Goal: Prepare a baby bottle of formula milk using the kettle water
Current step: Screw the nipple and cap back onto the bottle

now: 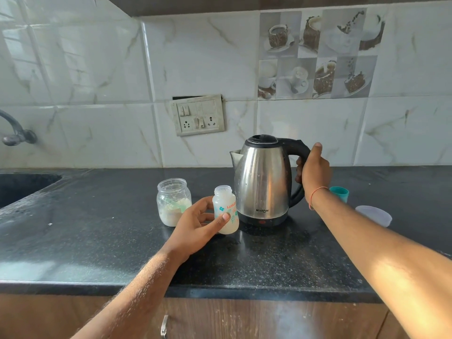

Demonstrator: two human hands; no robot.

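A steel kettle [263, 182] with a black lid and handle stands on the black counter [97, 228]. My right hand [313, 171] grips its handle, thumb up. Just left of the kettle's base stands an uncapped baby bottle [226, 204], whitish inside, with teal and red print. My left hand [195, 225] holds the bottle from the left, thumb across its front. Behind that hand is an open glass jar [172, 200] of pale formula powder with a green scoop inside.
A teal cap [340, 193] and a translucent lid [374, 215] lie right of the kettle. A sink [22, 187] is cut into the counter at far left, below a tap [14, 133]. A switchboard [198, 115] hangs on the tiled wall.
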